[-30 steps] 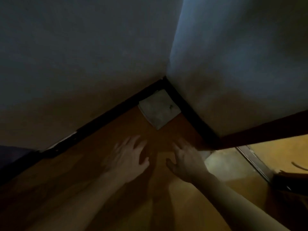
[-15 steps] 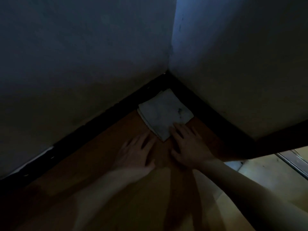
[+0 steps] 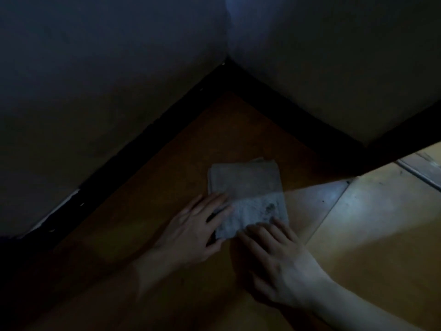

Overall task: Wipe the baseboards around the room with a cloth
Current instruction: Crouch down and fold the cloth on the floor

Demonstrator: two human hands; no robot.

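Observation:
A folded white cloth (image 3: 247,191) with a dark smudge near its lower right lies flat on the wooden floor, away from the corner. My left hand (image 3: 193,229) lies on the cloth's lower left edge with its fingers stretched out. My right hand (image 3: 274,254) touches the lower right edge with straight fingers. A dark baseboard (image 3: 148,144) runs along the left wall and another dark baseboard (image 3: 298,115) along the right wall; they meet in the corner above the cloth.
Two pale walls (image 3: 107,80) meet in a dim corner. The right wall ends at an outer edge (image 3: 365,149). Beyond it a lit strip of floor (image 3: 358,223) and a door-track threshold (image 3: 420,173) show. White chipped patches (image 3: 64,204) mark the left baseboard's top.
The cloth has slid out of the corner toward me, with both hands on its near edge. The view has tilted down and the scene has grown darker.

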